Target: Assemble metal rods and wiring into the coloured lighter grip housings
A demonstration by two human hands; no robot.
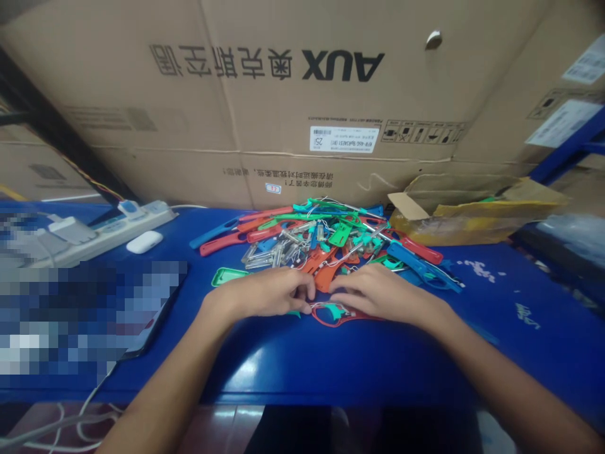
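Head view: half-curled left hand (276, 290) and right hand (382, 291) are touching a red casing (363, 314), grip unclear; a carton (458, 227) near the counter's (283, 362) rear edge is holding something green (489, 200).

From where I stand, the right end of the red handle (357, 316) is hidden under the right hand (378, 293), and its grip I cannot tell. The left hand (278, 291) is curled, so what its fingers may touch stays unclear. In the pile (326, 252), upper pieces cover the lower ones. The device (155, 296) at left is blurred into squares and cut by the view's edge. The box (472, 227) mostly hides its inside. Fine print on the label (343, 139) is too small to read.
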